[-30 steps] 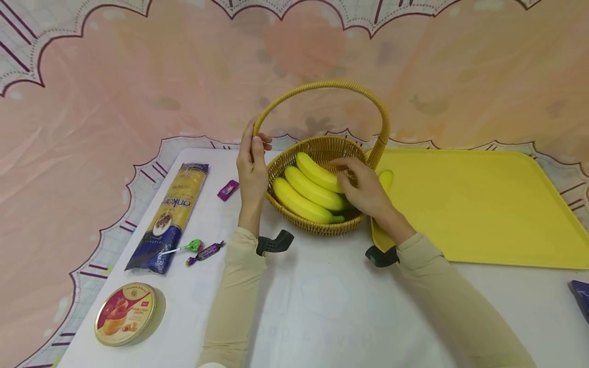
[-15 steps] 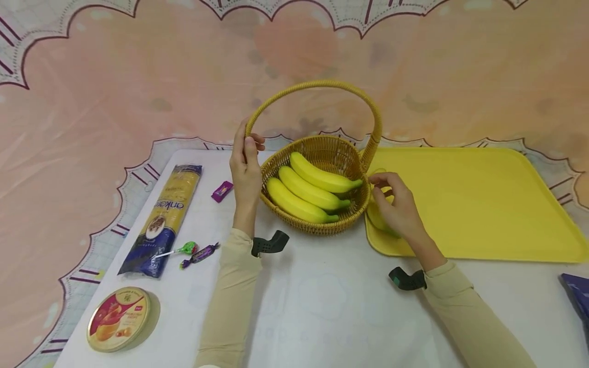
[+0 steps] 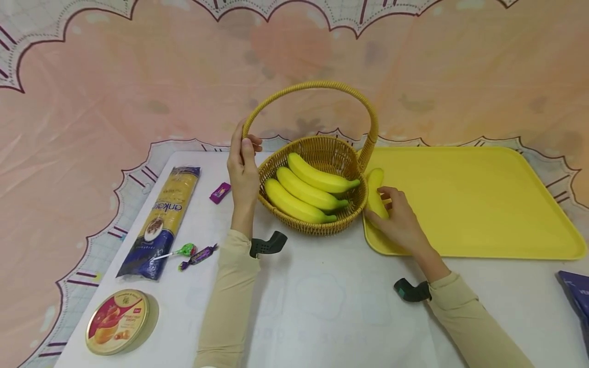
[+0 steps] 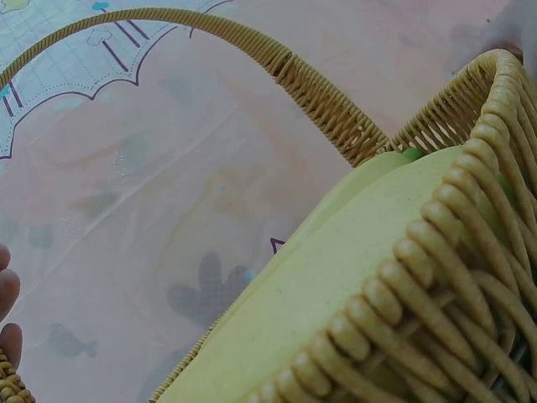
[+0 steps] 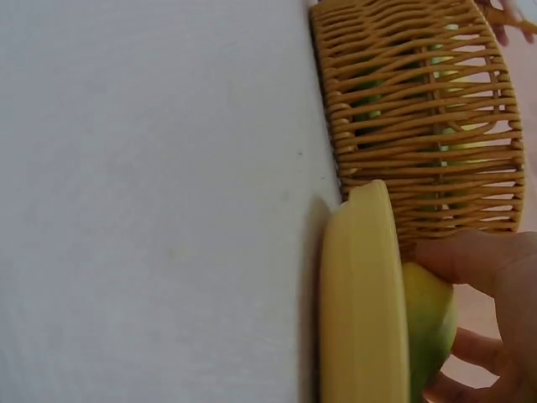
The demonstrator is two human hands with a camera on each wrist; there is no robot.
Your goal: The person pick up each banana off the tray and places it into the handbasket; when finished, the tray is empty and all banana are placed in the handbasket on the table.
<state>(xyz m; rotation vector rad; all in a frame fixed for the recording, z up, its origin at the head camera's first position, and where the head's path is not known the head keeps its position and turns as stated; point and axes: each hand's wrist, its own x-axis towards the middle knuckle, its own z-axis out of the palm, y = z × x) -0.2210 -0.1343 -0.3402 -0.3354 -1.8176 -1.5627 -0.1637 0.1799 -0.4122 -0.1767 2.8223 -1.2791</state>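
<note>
A yellow wicker basket (image 3: 313, 228) with a tall arched handle (image 3: 322, 85) stands mid-table. Inside it lie three bananas (image 3: 301, 202) side by side, stems toward the right. My left hand (image 3: 244, 179) grips the left side of the handle; only its fingertips show at the left edge of the left wrist view. Another banana (image 3: 376, 191) lies on the left end of a yellow tray (image 3: 478, 204), beside the basket. Around its lower part my right hand (image 3: 400, 220) curls, thumb on the basket side and fingers opposite. In the right wrist view the tray rim (image 5: 365, 302) partly hides this banana (image 5: 428, 315).
At left lie a pasta packet (image 3: 161, 220), a lollipop (image 3: 186, 249), a purple wrapped candy (image 3: 199, 256) and a small purple packet (image 3: 220, 192). A round candy tin (image 3: 117, 322) sits near the front left. A dark blue package (image 3: 575, 294) lies at the right edge.
My right hand has left the banana in the basket and moved right, down to the banana on the tray. The left hand has stayed on the handle. The head view has shifted slightly.
</note>
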